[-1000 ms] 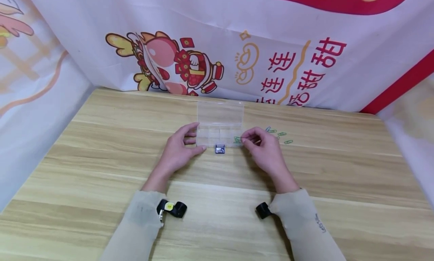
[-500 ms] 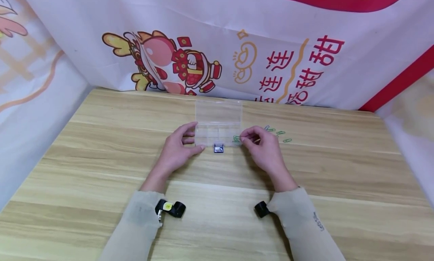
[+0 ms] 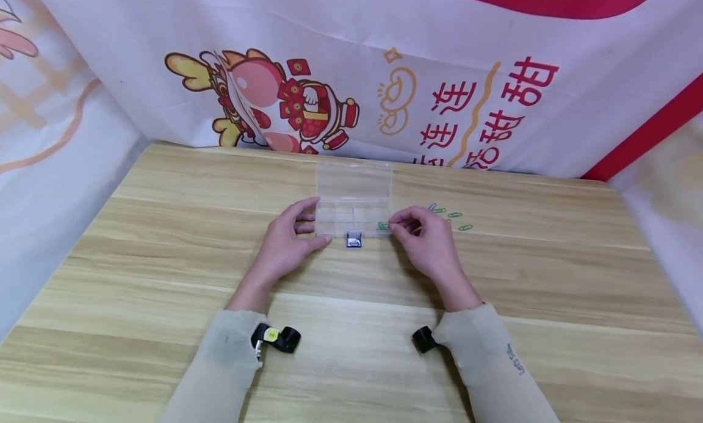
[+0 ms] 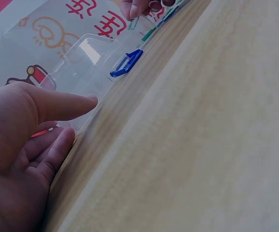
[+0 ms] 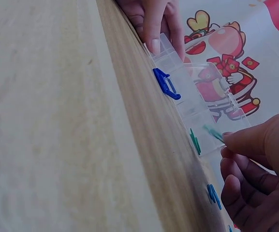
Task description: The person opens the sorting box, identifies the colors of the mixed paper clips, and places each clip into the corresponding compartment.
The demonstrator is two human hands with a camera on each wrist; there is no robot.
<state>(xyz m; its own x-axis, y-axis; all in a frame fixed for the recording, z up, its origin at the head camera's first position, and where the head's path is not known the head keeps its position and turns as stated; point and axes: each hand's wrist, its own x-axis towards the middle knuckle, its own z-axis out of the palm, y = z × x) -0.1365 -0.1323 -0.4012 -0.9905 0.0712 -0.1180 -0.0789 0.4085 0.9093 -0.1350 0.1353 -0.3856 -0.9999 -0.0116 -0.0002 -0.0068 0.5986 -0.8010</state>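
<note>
- Dipping slightly in the last half second, the green paper clip at the right hand now lies lower in the head view; both hands are almost exactly where they were.
- For the work, this seems to mean the clip is about at the point of placement but not let go: thumb and forefinger pinch it over the right end of the clear box.
- The left hand grips the box's left end, thumb at the front edge and fingers round the side and back, which probably steadies it.
- The box sits on the table between the hands, its lid raised at the back.
- Counted: two hands, one box, one lid, one blue latch at the middle of the front edge, one clip in the pinch.
- More green clips show at the box's right end, apparently inside; they overlap, so I cannot tell how many.
- Loose clips lie on the table beyond the right hand: at least four, one blue and three green, with perhaps another partly hidden by the hand.
- The compartments are too faint to count.
</note>
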